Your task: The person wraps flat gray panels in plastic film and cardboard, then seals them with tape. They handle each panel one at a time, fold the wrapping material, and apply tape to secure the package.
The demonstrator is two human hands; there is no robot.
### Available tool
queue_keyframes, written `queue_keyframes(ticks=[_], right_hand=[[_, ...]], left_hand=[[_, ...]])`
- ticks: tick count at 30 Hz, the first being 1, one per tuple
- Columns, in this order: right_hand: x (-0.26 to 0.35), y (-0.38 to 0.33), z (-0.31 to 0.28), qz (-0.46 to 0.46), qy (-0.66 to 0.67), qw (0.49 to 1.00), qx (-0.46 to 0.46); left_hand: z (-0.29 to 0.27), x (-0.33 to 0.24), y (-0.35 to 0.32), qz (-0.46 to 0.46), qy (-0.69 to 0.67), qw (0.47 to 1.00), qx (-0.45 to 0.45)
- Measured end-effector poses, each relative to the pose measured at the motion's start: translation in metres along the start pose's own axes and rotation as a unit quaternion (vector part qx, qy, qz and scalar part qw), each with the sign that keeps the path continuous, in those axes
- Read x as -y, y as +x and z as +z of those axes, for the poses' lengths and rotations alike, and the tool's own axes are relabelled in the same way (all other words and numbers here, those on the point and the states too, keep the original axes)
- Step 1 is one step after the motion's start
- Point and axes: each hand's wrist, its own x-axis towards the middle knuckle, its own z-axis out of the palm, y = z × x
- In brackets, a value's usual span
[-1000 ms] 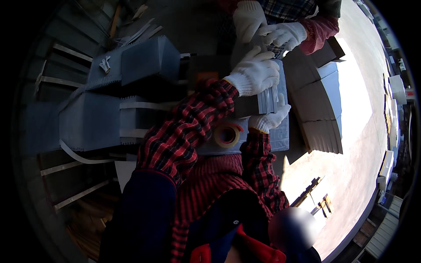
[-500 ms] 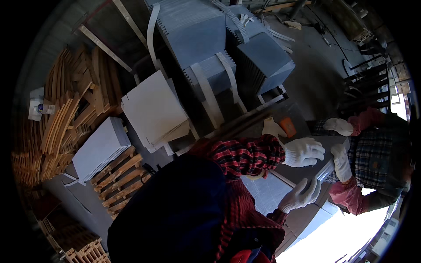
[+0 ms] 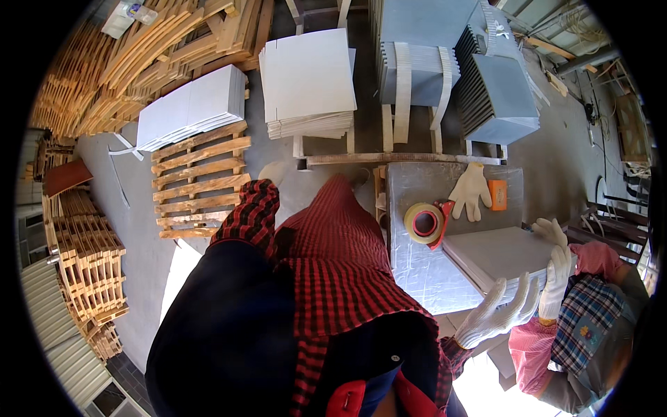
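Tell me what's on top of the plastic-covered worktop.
On the worktop: a tape roll with a red dispenser, a loose white glove, an orange box and a stack of grey sheets. Whatever lies beneath the stack is covered and can't be seen.

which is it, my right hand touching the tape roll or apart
Apart. The head view shows it: the right hand is spread at the lower edge of the sheet stack, while the tape roll lies farther up-left, bare table between.

The right hand (image 3: 497,313) has fingers spread; the left arm (image 3: 251,213) points forward.
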Motion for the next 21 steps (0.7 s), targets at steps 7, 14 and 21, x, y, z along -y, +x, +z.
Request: queue_keyframes(ticks=[7,14,21], right_hand=[[0.139,0.038,0.054,-0.013,0.372,0.908,0.195],[0.243,0.000,0.268,0.072,0.349,0.786,0.505],[0.315,-0.018,0.458,0.032,0.227,0.802,0.552]], left_hand=[[0.090,0.108,-0.059,-0.006,0.130,0.984,0.118],[0.047,0.109,0.042,-0.085,-0.338,0.932,-0.098],[-0.026,0.117,0.136,-0.289,-0.445,0.842,-0.100]])
